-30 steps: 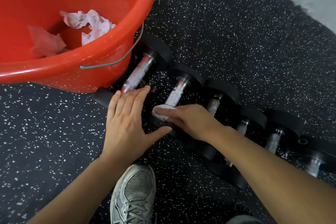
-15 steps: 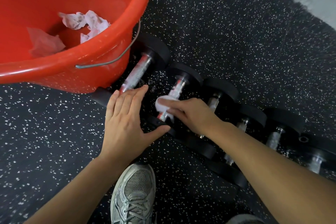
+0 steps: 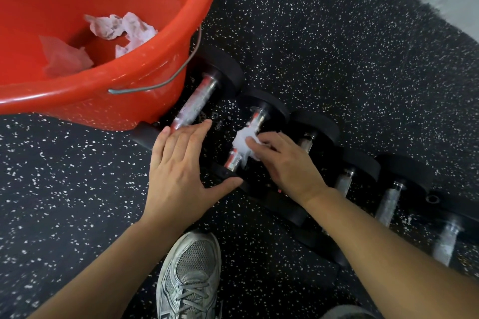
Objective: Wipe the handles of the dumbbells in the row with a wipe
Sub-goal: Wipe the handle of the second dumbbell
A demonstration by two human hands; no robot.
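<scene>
Several black dumbbells with chrome handles lie in a diagonal row on the speckled rubber floor. My right hand (image 3: 282, 160) presses a white wipe (image 3: 242, 146) around the handle of the second dumbbell (image 3: 255, 122). My left hand (image 3: 178, 166) lies flat, fingers together and thumb spread, over the near end of the first dumbbell (image 3: 197, 101), with the thumb reaching the second dumbbell's near head. It holds nothing. More dumbbells (image 3: 388, 202) run to the right, partly hidden by my right forearm.
A big red bucket (image 3: 155, 59) with a wire handle stands at the upper left against the first dumbbell; crumpled used wipes (image 3: 121, 28) lie inside. My grey sneaker (image 3: 189, 280) is at the bottom centre. A pale floor strip shows at the top right.
My right hand has slid the wipe up the second dumbbell's handle, away from its near end. My left hand has stayed in place.
</scene>
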